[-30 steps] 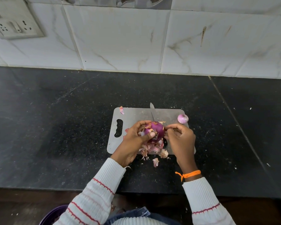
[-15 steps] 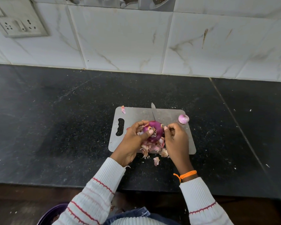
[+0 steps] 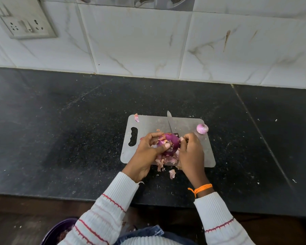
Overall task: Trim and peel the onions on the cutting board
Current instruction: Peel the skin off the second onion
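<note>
You have the red onion [image 3: 170, 142] lifted just above the cutting board [image 3: 191, 126], over its near half, and it sits squarely between your two hands. Your left hand [image 3: 147, 151] cups it from the left, fingers curled over the top and thumb pressed on the near face where loose skin curls away. Your right hand [image 3: 190, 152] is at its right flank, fingers bunched together at the skin there; whether they actually pinch a strip of peel, you cannot tell from this view.

The onion lies to the left of the right hand, so I judge the next pull should run rightward and toward the near edge of the table [image 3: 60, 138], where the peeled skins [image 3: 163, 160] already pile.

The knife [image 3: 170, 122] lies behind the onion, blade pointing to the far edge. A small peeled onion [image 3: 202, 128] rests at the board's far right corner.
</note>
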A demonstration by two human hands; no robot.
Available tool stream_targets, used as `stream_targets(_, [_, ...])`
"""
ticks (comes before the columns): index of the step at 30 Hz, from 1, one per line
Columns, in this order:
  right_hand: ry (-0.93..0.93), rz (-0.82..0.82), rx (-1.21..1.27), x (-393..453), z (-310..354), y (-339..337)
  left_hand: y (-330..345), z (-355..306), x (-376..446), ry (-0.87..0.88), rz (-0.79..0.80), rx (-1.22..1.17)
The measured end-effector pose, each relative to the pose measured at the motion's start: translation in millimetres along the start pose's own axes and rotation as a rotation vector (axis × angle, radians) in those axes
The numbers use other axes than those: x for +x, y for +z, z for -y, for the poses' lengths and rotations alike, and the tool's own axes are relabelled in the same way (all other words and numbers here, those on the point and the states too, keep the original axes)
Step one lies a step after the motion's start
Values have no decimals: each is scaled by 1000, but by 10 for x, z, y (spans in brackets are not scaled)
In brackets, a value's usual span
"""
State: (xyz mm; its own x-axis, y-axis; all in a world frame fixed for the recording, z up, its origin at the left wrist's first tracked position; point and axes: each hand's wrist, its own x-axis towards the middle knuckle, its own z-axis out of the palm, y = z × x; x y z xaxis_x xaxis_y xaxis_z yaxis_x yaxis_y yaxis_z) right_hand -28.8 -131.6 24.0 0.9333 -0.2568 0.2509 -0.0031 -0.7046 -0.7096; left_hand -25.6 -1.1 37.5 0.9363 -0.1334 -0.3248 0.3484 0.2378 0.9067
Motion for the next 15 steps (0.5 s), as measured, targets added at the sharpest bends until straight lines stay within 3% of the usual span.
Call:
stream_targets(7, [-19,-5,80,25,-139,-13,-47,-87,-15,-77,88,-218])
stream_targets(10, [-31,-73,196,32,-74,-78,-23,-91,-23,-84,83,-222])
stream_targets(15, [93,21,410,46,29,-157,5,-83,-8,-79,66,-173])
